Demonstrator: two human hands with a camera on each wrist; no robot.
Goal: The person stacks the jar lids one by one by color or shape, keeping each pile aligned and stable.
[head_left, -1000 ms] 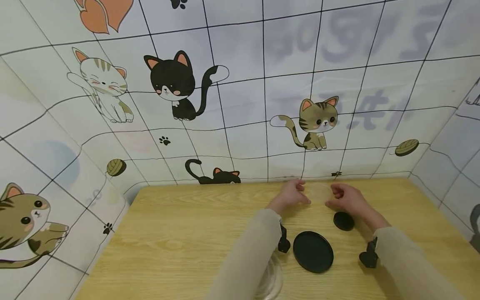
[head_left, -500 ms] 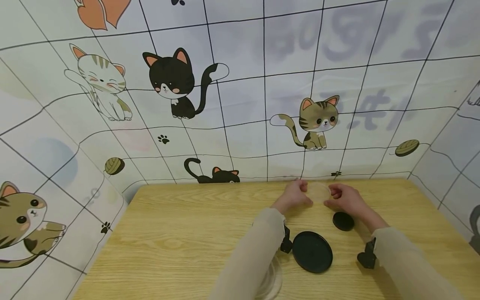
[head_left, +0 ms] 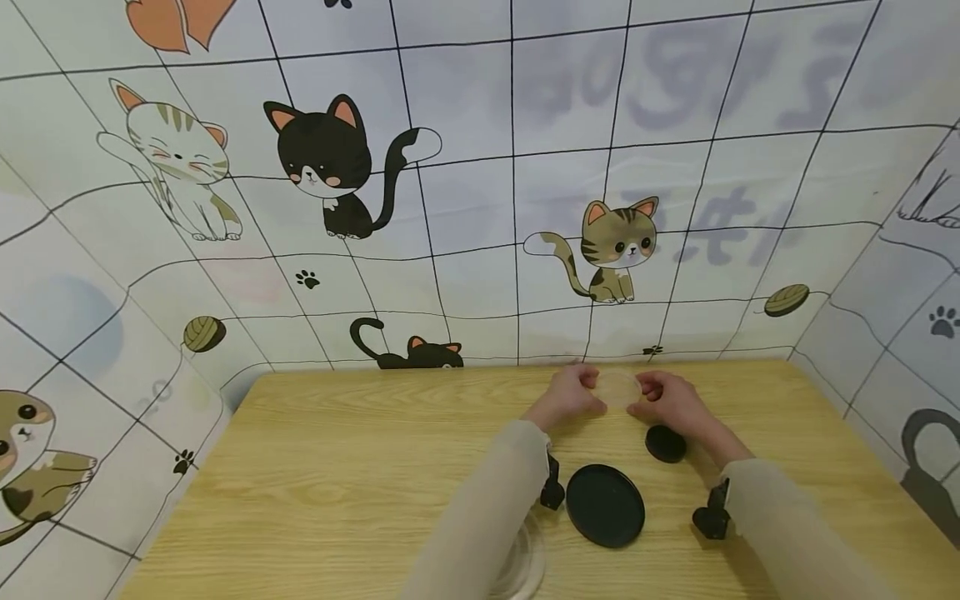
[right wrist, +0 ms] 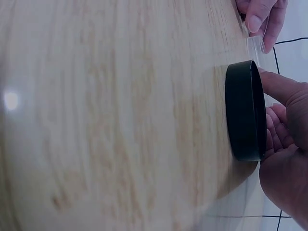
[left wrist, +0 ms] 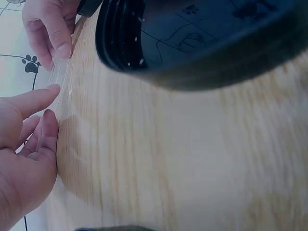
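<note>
The left hand (head_left: 567, 395) and right hand (head_left: 675, 406) curl round opposite edges of a clear disc (head_left: 618, 390), near a small black disc (head_left: 666, 444).

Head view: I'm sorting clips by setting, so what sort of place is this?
Possibly a small recording booth, though that's a guess: cat-print walls surround a wood-grain table on three sides, and black wrist cameras sit at the sleeves.

- A clear, round, thin-walled piece (head_left: 619, 390) lies at the back of the table (head_left: 337, 467), its rim held from opposite sides by the left hand (head_left: 568, 393) and right hand (head_left: 671, 402).
- A small black disc (head_left: 665, 444) lies just beside the right hand.
</note>
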